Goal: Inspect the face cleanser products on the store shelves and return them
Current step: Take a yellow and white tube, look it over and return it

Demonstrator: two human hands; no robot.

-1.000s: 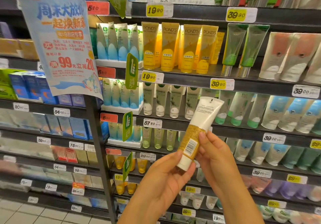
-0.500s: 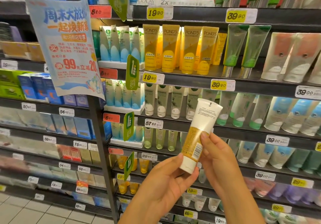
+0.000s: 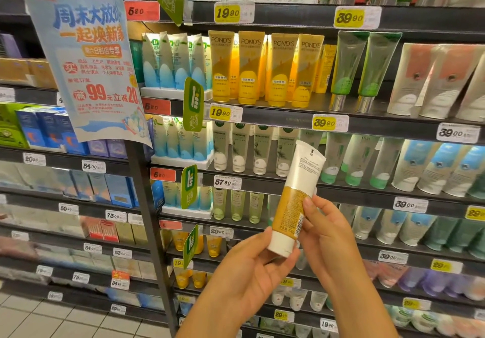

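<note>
A white and mustard-yellow cleanser tube point(image 3: 296, 196) stands cap-down in front of the shelves, its back with small print and a barcode turned to me. My left hand point(image 3: 252, 269) holds the white cap from below and the left, thumb and fingers around it. My right hand point(image 3: 325, 232) pinches the tube's lower right side near the barcode. Matching yellow Pond's tubes point(image 3: 265, 67) stand in a row on the shelf point(image 3: 275, 116) above.
Dark store shelves run across the view, packed with upright tubes: green tubes point(image 3: 364, 70), white-green tubes point(image 3: 246, 151), blue-white tubes point(image 3: 173, 60). A paper sale poster point(image 3: 86, 59) hangs at left over a dark upright post point(image 3: 147, 232). Boxed goods fill the left bay. Tiled floor shows at bottom left.
The tube has tilted slightly more upright and turned a little between my hands; my view has shifted slightly right. Both hands keep their hold.
</note>
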